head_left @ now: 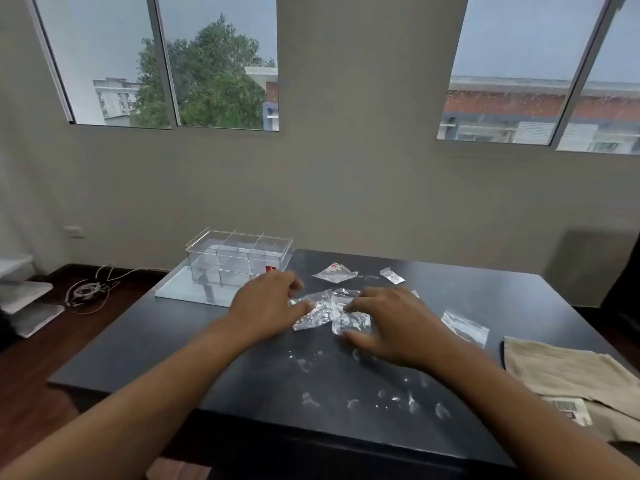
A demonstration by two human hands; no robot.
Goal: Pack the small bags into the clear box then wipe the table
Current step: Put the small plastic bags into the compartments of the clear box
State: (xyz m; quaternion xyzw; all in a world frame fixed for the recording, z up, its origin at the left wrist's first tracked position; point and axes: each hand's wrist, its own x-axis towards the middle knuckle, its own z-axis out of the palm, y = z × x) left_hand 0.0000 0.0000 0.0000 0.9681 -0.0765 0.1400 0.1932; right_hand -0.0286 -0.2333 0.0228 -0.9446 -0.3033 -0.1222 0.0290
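Observation:
Several small clear plastic bags lie on the black table (207, 358). Two overlapping bags (325, 311) sit in the middle, between my hands. My left hand (266, 303) rests at their left edge, fingers curled, thumb touching the left bag. My right hand (391, 323) lies spread on the right bag, fingers pressing on it. Farther back lie a bag with red print (335, 273) and a tiny bag (392, 275). Another bag (464, 326) lies to the right. The clear box (239, 259), divided into compartments, stands on its flat lid at the table's far left corner.
A beige cloth (568, 375) with a barcode label lies at the table's right front edge. Whitish smudges (363, 393) mark the tabletop in front of my hands. White cables (90, 289) lie on the wooden floor at left, beside white shelves. A wall with windows stands behind the table.

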